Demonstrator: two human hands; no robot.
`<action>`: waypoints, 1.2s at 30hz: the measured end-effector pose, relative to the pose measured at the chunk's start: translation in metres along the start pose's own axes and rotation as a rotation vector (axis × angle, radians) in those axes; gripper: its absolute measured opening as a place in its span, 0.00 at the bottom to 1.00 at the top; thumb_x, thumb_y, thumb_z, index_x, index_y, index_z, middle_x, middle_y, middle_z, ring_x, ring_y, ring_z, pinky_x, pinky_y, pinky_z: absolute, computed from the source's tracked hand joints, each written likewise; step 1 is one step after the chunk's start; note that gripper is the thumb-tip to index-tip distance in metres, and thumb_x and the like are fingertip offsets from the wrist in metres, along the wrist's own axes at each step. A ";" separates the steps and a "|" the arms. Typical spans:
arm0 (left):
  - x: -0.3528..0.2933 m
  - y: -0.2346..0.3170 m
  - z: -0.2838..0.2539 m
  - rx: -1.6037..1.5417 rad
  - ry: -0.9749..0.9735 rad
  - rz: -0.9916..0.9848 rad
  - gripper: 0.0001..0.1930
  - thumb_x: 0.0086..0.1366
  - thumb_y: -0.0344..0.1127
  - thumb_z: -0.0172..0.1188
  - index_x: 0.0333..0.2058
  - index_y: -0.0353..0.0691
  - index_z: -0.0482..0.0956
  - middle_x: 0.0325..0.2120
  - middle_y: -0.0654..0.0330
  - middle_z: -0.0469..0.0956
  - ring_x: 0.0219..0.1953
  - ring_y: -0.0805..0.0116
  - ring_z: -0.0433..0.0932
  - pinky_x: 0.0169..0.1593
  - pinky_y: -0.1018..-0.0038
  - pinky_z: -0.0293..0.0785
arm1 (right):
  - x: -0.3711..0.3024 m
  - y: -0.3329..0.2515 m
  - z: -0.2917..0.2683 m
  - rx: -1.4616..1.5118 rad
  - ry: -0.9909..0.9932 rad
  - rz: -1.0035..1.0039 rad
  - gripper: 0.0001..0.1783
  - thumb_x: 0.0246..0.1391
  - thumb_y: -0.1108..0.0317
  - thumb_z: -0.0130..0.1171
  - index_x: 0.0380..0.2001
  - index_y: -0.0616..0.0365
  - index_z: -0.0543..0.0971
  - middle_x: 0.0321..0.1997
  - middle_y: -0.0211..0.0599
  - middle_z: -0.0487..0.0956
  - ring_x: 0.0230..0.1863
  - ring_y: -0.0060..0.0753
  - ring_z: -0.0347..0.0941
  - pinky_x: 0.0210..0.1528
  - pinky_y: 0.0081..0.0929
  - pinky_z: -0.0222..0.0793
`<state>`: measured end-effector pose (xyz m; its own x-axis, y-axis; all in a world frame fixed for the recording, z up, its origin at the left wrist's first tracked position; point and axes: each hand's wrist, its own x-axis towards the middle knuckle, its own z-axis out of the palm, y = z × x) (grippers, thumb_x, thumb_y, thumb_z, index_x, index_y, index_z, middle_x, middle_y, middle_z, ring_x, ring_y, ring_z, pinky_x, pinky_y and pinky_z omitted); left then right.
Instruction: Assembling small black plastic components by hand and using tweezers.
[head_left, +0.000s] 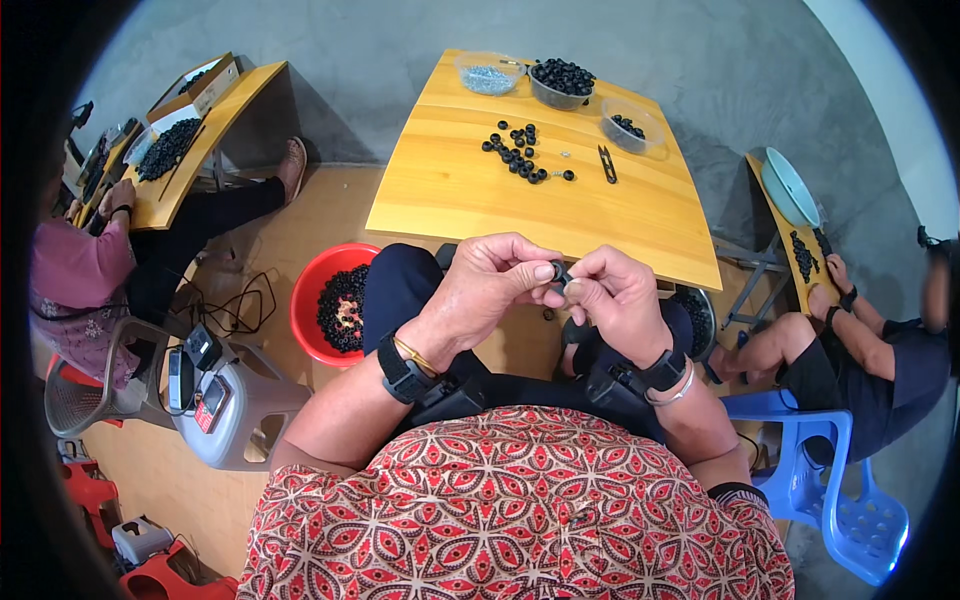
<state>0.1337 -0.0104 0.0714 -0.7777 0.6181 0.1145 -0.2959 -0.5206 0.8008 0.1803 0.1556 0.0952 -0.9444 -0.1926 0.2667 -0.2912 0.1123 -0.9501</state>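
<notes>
Over my lap, just off the table's near edge, both hands meet at a small black round piece (561, 271). My left hand (497, 277) pinches it between thumb and forefinger. The fingers of my right hand (618, 298) close on its other side, covering part of it. Similar black round pieces (517, 153) lie scattered on the wooden table (440, 185) beyond my hands. To their right sits a pair of small black thread snips (607, 164).
Along the table's far side stand clear tubs of small silvery parts (489, 80), black pieces (562, 78) and fewer black pieces (628, 126). A red basin (303, 318) holds black rings by my left leg. People work at side tables, left and right, near a blue stool (825, 480).
</notes>
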 end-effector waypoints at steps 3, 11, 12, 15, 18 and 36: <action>-0.001 -0.002 0.000 -0.007 0.000 0.025 0.07 0.57 0.25 0.52 0.35 0.33 0.73 0.26 0.56 0.75 0.28 0.70 0.76 0.33 0.79 0.74 | 0.002 0.004 0.001 0.221 -0.007 0.055 0.02 0.49 0.78 0.50 0.24 0.63 0.69 0.21 0.32 0.73 0.17 0.14 0.64 0.18 0.12 0.60; -0.005 -0.001 -0.002 0.067 0.000 0.083 0.07 0.57 0.26 0.52 0.35 0.33 0.74 0.27 0.56 0.76 0.28 0.72 0.75 0.33 0.79 0.74 | 0.001 0.007 0.005 0.034 -0.003 -0.014 0.03 0.48 0.77 0.52 0.24 0.61 0.69 0.18 0.28 0.71 0.18 0.13 0.62 0.20 0.11 0.59; -0.005 0.000 -0.002 0.072 0.002 0.074 0.07 0.57 0.26 0.52 0.35 0.33 0.74 0.27 0.56 0.76 0.28 0.72 0.75 0.33 0.79 0.75 | 0.002 0.005 0.004 -0.075 -0.013 -0.084 0.03 0.47 0.78 0.53 0.24 0.61 0.69 0.18 0.27 0.70 0.18 0.13 0.62 0.20 0.12 0.58; -0.004 -0.004 -0.005 0.060 -0.014 0.078 0.07 0.57 0.25 0.52 0.35 0.33 0.74 0.28 0.56 0.76 0.28 0.72 0.75 0.34 0.78 0.75 | 0.006 0.003 0.001 -0.264 -0.034 -0.181 0.04 0.45 0.78 0.54 0.23 0.61 0.69 0.16 0.26 0.69 0.19 0.13 0.61 0.21 0.13 0.58; -0.004 -0.002 -0.004 0.068 -0.007 0.069 0.07 0.57 0.25 0.52 0.35 0.33 0.73 0.29 0.56 0.75 0.28 0.72 0.75 0.34 0.78 0.75 | 0.006 0.004 0.001 -0.216 -0.033 -0.100 0.05 0.45 0.79 0.55 0.23 0.61 0.69 0.17 0.26 0.68 0.19 0.13 0.62 0.22 0.13 0.59; 0.000 0.004 0.000 -0.025 -0.077 -0.010 0.23 0.56 0.25 0.52 0.51 0.36 0.58 0.32 0.59 0.74 0.29 0.73 0.75 0.36 0.77 0.74 | 0.001 0.006 0.002 -0.187 -0.058 -0.118 0.15 0.48 0.78 0.49 0.42 0.61 0.69 0.21 0.28 0.66 0.23 0.17 0.61 0.28 0.14 0.61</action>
<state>0.1324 -0.0122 0.0749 -0.7299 0.6664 0.1523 -0.3180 -0.5283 0.7873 0.1781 0.1540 0.0889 -0.8934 -0.2702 0.3589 -0.4272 0.2637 -0.8649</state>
